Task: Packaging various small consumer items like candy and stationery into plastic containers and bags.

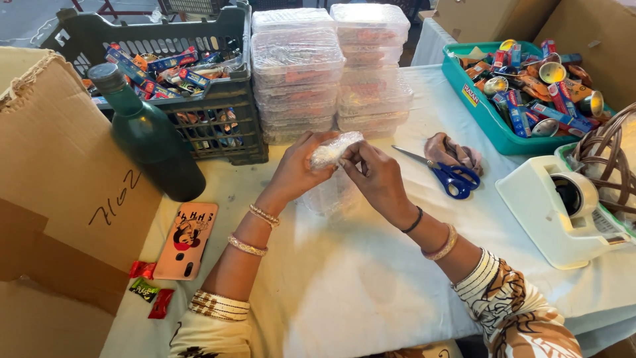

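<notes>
Both hands, left (296,169) and right (379,178), pinch a small crinkled clear plastic packet (333,150); stacked clear lidded boxes (329,69) at twelve o'clock, teal tray (478,106) at two.

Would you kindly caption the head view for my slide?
Both hands, left hand and right hand, grip a small clear plastic packet above a white-covered table, beside blue-handled scissors.

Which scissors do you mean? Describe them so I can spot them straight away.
Start at the teal tray of small packets on the white-covered table's far right. Just in front of it, right of the right hand, lie the scissors beside a crumpled cloth. Their blue handles and bare blades mark them.
</notes>
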